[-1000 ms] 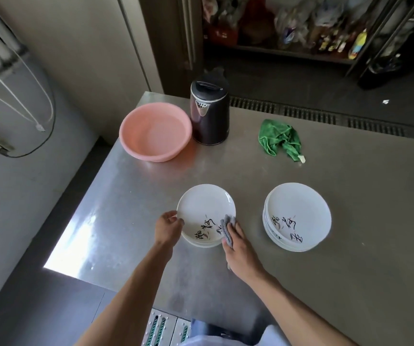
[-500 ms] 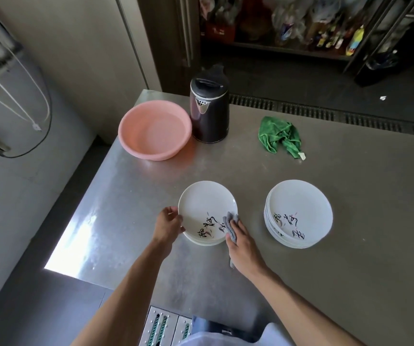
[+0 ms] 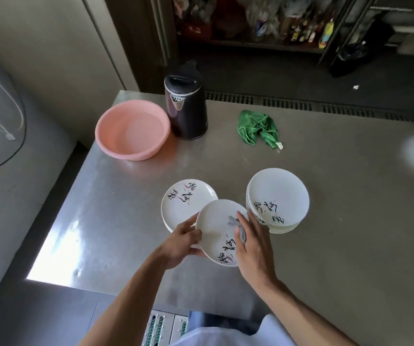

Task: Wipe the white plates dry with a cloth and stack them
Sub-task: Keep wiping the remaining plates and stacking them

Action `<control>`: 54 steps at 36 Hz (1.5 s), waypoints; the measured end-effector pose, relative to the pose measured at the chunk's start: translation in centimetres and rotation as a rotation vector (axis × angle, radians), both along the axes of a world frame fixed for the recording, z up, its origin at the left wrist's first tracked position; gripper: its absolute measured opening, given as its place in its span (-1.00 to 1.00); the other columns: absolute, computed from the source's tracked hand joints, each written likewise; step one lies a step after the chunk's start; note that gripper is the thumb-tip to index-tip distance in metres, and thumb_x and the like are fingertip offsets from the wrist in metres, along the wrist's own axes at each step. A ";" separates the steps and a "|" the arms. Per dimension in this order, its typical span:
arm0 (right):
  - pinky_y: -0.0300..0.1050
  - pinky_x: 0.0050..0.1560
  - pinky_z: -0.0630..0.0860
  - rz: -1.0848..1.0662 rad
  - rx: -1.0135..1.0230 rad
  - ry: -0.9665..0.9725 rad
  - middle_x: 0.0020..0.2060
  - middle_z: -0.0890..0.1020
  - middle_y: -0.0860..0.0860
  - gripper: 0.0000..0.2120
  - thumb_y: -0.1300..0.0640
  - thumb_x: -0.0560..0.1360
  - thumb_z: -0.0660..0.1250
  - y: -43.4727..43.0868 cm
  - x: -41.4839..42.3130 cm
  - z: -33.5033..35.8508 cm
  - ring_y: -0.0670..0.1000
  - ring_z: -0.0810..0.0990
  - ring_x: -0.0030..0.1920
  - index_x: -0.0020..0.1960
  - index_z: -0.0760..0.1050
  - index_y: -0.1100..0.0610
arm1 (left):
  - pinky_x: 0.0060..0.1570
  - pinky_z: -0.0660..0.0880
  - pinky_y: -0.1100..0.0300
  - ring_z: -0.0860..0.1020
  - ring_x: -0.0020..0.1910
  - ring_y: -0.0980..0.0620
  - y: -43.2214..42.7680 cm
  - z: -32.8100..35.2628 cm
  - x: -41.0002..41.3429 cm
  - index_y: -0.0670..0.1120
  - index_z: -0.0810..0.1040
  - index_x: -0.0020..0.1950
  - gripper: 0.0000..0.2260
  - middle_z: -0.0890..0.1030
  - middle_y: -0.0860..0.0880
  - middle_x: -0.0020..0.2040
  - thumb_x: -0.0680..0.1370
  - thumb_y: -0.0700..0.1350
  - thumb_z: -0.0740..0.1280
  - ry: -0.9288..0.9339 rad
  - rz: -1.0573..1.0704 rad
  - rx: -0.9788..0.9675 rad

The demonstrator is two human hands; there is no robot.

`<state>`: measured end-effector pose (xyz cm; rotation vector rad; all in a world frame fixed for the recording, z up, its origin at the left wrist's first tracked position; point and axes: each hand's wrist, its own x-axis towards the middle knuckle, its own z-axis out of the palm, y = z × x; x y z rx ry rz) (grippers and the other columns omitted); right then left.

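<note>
left hand (image 3: 183,242): curled round the 9 o'clock rim of the lifted plate (image 3: 213,221). It's basically our clamp so the plate doesn't spin while we rub.
right hand (image 3: 253,248): holding the grey cloth (image 3: 238,227) down on the plate's face, with its fingers pointing to 12 o'clock.
plate in hand: off the steel table (image 3: 338,258) and tilted toward us, probably so we can reach the whole face.
other plates: there's a low pile (image 3: 186,198) at 11 o'clock of the held one, partly tucked behind it. A taller stack (image 3: 278,193) sits at 2 o'clock, just beside the right hand's fingers. We honestly can't tell which pile is dry.
further back: pink basin (image 3: 132,129) at 10 o'clock, dark kettle (image 3: 186,108) just beside it at 12, and a crumpled green cloth (image 3: 257,126) at 1 o'clock. All are well apart from the plates.
in the way: not much, but the taller stack is close to our right knuckles, so a wide wipe could bump it.
</note>
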<state>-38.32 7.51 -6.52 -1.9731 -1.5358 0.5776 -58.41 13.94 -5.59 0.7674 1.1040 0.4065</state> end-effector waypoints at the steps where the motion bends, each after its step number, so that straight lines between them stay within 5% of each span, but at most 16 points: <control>1: 0.09 0.46 0.31 0.007 0.017 -0.031 0.47 0.40 -0.01 -0.63 0.03 0.65 0.20 -0.7 0.5 -0.2 0.07 0.35 0.45 0.44 0.44 -0.02 | -0.02 0.65 -0.08 0.67 0.12 -0.08 -0.3 0.0 0.5 0.27 0.52 0.41 -0.39 0.68 -0.05 0.19 0.43 -0.22 0.23 -0.002 -0.045 -0.004; 6: 0.19 0.30 0.44 0.257 0.054 -0.134 0.29 0.53 0.02 -0.57 0.02 0.62 0.17 -3.5 3.0 -1.9 0.05 0.45 0.30 0.47 0.38 0.03 | 0.06 0.65 -0.11 0.64 0.10 -0.07 -2.5 -1.1 3.1 0.27 0.56 0.36 -0.43 0.63 -0.13 0.24 0.43 -0.20 0.25 -0.019 -0.185 -0.060; 10: 0.11 0.55 0.10 0.494 -0.196 -0.216 0.55 0.26 0.07 -0.37 -0.09 0.64 0.16 -6.3 5.0 -3.9 0.08 0.20 0.56 0.62 0.02 0.02 | 0.17 0.61 -0.21 0.63 0.08 -0.08 -4.1 -2.2 4.5 0.11 0.56 0.39 -0.41 0.66 -0.13 0.20 0.37 -0.21 0.27 0.010 -0.191 -0.129; 13: 0.06 0.59 -0.09 0.519 -0.256 -0.256 0.59 0.13 0.12 -0.35 -0.14 0.65 0.12 -8.1 5.7 -4.9 0.13 0.10 0.59 0.61 0.07 0.16 | 0.17 0.60 -0.23 0.63 0.08 -0.15 -5.0 -2.6 5.2 0.15 0.54 0.41 -0.38 0.66 -0.18 0.21 0.37 -0.22 0.27 0.031 -0.218 -0.158; 16: 0.06 0.58 -0.21 0.516 -0.422 -0.310 0.62 -0.10 0.03 -0.37 -0.19 0.67 -0.05 -9.3 5.9 -6.1 0.06 -0.13 0.61 0.63 -0.07 0.10 | 0.16 0.61 -0.22 0.63 0.06 -0.17 -5.8 -3.1 6.0 0.18 0.55 0.40 -0.38 0.67 -0.20 0.17 0.38 -0.23 0.25 0.036 -0.246 -0.182; 20: 0.04 0.55 -0.26 0.357 -0.532 -0.278 0.62 -0.10 0.03 -0.40 -0.15 0.69 -0.07 -9.5 5.0 -6.9 0.10 -0.14 0.61 0.64 -0.14 0.05 | 0.09 0.64 -0.14 0.64 0.02 -0.12 -6.9 -3.3 7.2 0.20 0.58 0.35 -0.39 0.68 -0.16 0.12 0.39 -0.26 0.21 0.028 -0.248 -0.219; 26: -0.08 0.54 -0.33 0.560 -0.436 -0.178 0.54 -0.25 -0.21 -0.43 -0.16 0.67 -0.14 -8.9 4.8 -6.4 -0.05 -0.27 0.59 0.63 -0.12 -0.02 | 0.07 0.63 -0.07 0.67 0.05 -0.13 -7.3 -3.4 8.0 0.06 0.59 0.35 -0.52 0.68 -0.20 0.16 0.48 -0.26 0.22 0.011 -0.165 -0.255; 31: -0.19 0.55 -0.27 0.730 -0.340 -0.119 0.57 -0.03 -0.24 -0.46 -0.17 0.67 -0.09 -10.2 7.8 -5.5 -0.20 -0.21 0.57 0.61 0.02 -0.05 | 0.23 0.57 -0.24 0.63 0.07 -0.24 -7.2 -4.1 7.6 0.01 0.57 0.37 -0.38 0.61 -0.35 0.23 0.30 -0.22 0.26 0.028 -0.065 -0.305; 36: -0.18 0.54 -0.29 0.610 -0.383 -0.299 0.59 0.11 -0.03 -0.44 -0.14 0.67 -0.01 -9.3 8.0 -6.1 0.08 0.05 0.60 0.59 0.17 0.08 | 0.20 0.59 -0.23 0.64 0.04 -0.20 -7.6 -4.5 7.6 0.00 0.60 0.32 -0.40 0.67 -0.27 0.13 0.28 -0.20 0.26 0.069 -0.014 -0.335; 41: 0.11 0.56 -0.07 0.451 -0.525 -0.280 0.62 0.04 0.01 -0.43 -0.13 0.68 -0.08 -6.1 5.0 -7.1 0.10 0.02 0.59 0.63 0.00 0.05 | 0.19 0.60 -0.19 0.65 0.03 -0.18 -7.4 -3.9 8.3 -0.02 0.64 0.25 -0.48 0.69 -0.22 0.07 0.31 -0.20 0.24 0.066 -0.048 -0.314; 49: -0.30 0.50 -0.35 0.766 -0.345 -0.104 0.54 -0.03 -0.27 -0.42 -0.19 0.64 -0.08 -8.4 6.0 -6.1 -0.24 -0.22 0.54 0.62 0.02 -0.05 | 0.18 0.60 -0.22 0.65 0.04 -0.22 -7.0 -4.5 5.6 0.04 0.62 0.29 -0.43 0.67 -0.27 0.12 0.29 -0.21 0.23 0.070 0.004 -0.297; 54: -0.17 0.56 -0.25 0.688 -0.336 -0.249 0.59 0.16 0.00 -0.43 -0.13 0.67 -0.06 -8.1 6.7 -6.0 0.00 0.07 0.60 0.60 0.16 0.11 | 0.07 0.64 -0.10 0.65 0.03 -0.19 -7.1 -4.2 5.7 0.09 0.63 0.27 -0.44 0.65 -0.27 0.15 0.30 -0.19 0.24 0.088 0.003 -0.299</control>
